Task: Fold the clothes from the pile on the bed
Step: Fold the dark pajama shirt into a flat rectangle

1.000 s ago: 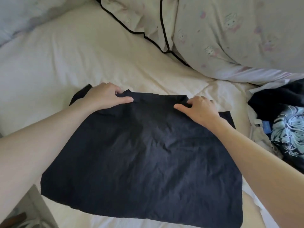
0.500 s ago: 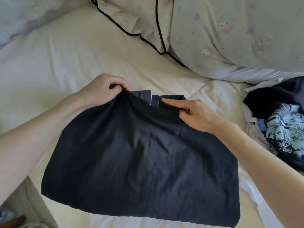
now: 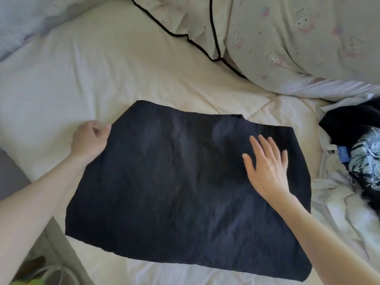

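Both hands had left the far edge: left hand pinched the black garment at its side, right hand lay flat, smoothing. Next fold probably needs a second edge grip.

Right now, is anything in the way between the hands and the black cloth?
No. The right hand lies flat on the black cloth, fingers spread. The left hand touches its left edge. Nothing sits between them.

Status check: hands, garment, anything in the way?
Left hand pinching dark garment at its left edge. Right hand flat on top, fingers spread. Garment lies flat on bed; clothes pile alongside, right.
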{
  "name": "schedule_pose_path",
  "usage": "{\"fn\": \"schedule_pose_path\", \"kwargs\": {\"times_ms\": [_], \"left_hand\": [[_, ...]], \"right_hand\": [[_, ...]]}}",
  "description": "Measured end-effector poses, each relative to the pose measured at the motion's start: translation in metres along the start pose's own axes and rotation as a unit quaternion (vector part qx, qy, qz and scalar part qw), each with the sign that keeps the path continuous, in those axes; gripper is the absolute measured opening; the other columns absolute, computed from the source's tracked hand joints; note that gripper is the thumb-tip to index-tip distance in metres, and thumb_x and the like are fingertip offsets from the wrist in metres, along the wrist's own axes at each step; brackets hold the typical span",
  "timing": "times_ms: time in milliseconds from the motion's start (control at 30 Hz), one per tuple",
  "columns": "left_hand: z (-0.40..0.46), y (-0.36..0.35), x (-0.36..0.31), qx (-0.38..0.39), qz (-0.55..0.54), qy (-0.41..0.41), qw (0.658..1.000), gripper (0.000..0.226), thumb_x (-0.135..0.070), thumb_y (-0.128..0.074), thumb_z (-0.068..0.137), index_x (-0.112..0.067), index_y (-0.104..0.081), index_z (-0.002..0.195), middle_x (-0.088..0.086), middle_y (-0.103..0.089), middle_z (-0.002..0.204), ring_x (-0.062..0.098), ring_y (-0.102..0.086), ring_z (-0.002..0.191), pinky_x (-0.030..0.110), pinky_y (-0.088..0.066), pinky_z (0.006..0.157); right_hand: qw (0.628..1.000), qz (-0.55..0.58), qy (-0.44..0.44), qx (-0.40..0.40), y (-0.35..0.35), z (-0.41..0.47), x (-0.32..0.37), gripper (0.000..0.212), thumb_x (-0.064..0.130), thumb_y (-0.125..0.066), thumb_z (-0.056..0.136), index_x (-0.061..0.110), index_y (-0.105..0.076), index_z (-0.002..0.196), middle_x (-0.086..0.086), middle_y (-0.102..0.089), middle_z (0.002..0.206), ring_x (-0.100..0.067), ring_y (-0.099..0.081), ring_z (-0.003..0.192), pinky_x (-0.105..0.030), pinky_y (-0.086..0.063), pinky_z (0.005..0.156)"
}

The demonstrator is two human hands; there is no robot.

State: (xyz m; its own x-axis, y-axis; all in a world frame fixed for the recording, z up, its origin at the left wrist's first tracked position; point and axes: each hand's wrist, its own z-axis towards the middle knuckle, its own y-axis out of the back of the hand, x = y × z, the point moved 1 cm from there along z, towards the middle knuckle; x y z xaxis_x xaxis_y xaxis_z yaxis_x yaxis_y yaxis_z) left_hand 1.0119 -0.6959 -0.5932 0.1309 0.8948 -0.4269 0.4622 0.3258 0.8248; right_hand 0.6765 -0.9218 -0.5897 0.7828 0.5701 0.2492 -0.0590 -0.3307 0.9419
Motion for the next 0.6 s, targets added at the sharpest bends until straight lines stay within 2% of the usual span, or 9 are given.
{"fn": "schedule_pose_path", "kwargs": {"times_ms": [67,133,200,233,300,367,467,533,600], "left_hand": [[0.005,0.004,-0.001,0.051,-0.146,0.078,0.985,0.039,-0.048,-0.039,0.096,-0.016,-0.059,0.102,0.005,-0.058,0.110,0.024,-0.055,0.096,0.034,-0.043,0.081],[0.013,0.006,-0.014,0.106,-0.238,0.120,0.958,0.037,-0.049,-0.036,0.098,-0.022,-0.058,0.085,0.000,-0.061,0.100,0.018,-0.055,0.084,0.028,-0.042,0.071],[0.019,0.006,-0.028,0.132,-0.261,0.139,0.946,0.036,-0.047,-0.041,0.097,-0.020,-0.060,0.083,0.000,-0.062,0.094,0.016,-0.057,0.077,0.028,-0.045,0.068],[0.022,0.005,-0.034,0.143,-0.252,0.141,0.947,0.034,-0.048,-0.048,0.094,-0.018,-0.062,0.085,0.000,-0.062,0.095,0.017,-0.058,0.080,0.030,-0.048,0.073],[0.023,0.004,-0.043,0.176,-0.217,0.140,0.950,0.038,-0.052,-0.060,0.086,-0.016,-0.064,0.098,0.000,-0.064,0.103,0.020,-0.060,0.093,0.035,-0.048,0.090],[0.021,0.004,-0.048,0.191,-0.198,0.115,0.954,0.032,-0.046,-0.067,0.083,-0.018,-0.066,0.098,0.001,-0.067,0.105,0.020,-0.063,0.094,0.036,-0.049,0.089],[0.019,0.004,-0.051,0.127,-0.227,0.031,0.965,0.006,-0.027,-0.069,0.085,-0.021,-0.067,0.087,0.003,-0.069,0.100,0.018,-0.065,0.087,0.034,-0.052,0.084],[0.020,0.006,-0.052,0.082,-0.252,-0.011,0.964,0.006,-0.022,-0.066,0.086,-0.019,-0.064,0.091,0.004,-0.066,0.098,0.021,-0.062,0.090,0.036,-0.050,0.088],[0.024,0.008,-0.051,0.072,-0.253,-0.033,0.964,0.014,-0.022,-0.063,0.088,-0.015,-0.058,0.099,0.006,-0.062,0.101,0.022,-0.059,0.094,0.038,-0.047,0.091]], "right_hand": [[0.999,0.024,-0.036,-0.026,-0.004,-0.001,-0.005,0.050,0.034,-0.038,0.100,0.015,-0.034,0.146,-0.006,-0.029,0.154,-0.023,-0.014,0.145,-0.053,-0.008,0.116],[0.993,0.037,-0.079,-0.077,-0.002,0.009,-0.013,0.047,0.032,-0.037,0.100,0.012,-0.038,0.143,-0.008,-0.035,0.150,-0.024,-0.021,0.143,-0.053,-0.010,0.115],[0.981,0.049,-0.154,-0.106,0.004,0.027,-0.024,0.047,0.032,-0.035,0.100,0.011,-0.037,0.142,-0.011,-0.038,0.147,-0.028,-0.027,0.139,-0.053,-0.014,0.112],[0.971,0.064,-0.204,-0.103,0.009,0.036,-0.031,0.048,0.033,-0.035,0.100,0.010,-0.035,0.142,-0.012,-0.038,0.146,-0.031,-0.029,0.137,-0.054,-0.015,0.111],[0.941,0.122,-0.308,-0.072,0.016,0.052,-0.046,0.053,0.037,-0.035,0.099,0.009,-0.031,0.143,-0.015,-0.036,0.146,-0.035,-0.030,0.135,-0.052,-0.021,0.108],[0.900,0.205,-0.383,-0.036,0.021,0.063,-0.061,0.061,0.044,-0.037,0.097,0.004,-0.030,0.143,-0.018,-0.037,0.145,-0.036,-0.036,0.131,-0.046,-0.029,0.106],[0.843,0.293,-0.450,-0.010,0.028,0.072,-0.079,0.074,0.053,-0.043,0.093,0.000,-0.032,0.143,-0.017,-0.039,0.144,-0.033,-0.041,0.129,-0.039,-0.033,0.108],[0.793,0.381,-0.474,0.035,0.034,0.074,-0.084,0.072,0.058,-0.043,0.090,0.007,-0.039,0.140,-0.011,-0.046,0.139,-0.028,-0.046,0.124,-0.039,-0.037,0.106],[0.751,0.465,-0.458,0.101,0.039,0.073,-0.085,0.057,0.058,-0.042,0.091,0.014,-0.053,0.126,-0.007,-0.058,0.123,-0.024,-0.055,0.112,-0.037,-0.043,0.096]]}}
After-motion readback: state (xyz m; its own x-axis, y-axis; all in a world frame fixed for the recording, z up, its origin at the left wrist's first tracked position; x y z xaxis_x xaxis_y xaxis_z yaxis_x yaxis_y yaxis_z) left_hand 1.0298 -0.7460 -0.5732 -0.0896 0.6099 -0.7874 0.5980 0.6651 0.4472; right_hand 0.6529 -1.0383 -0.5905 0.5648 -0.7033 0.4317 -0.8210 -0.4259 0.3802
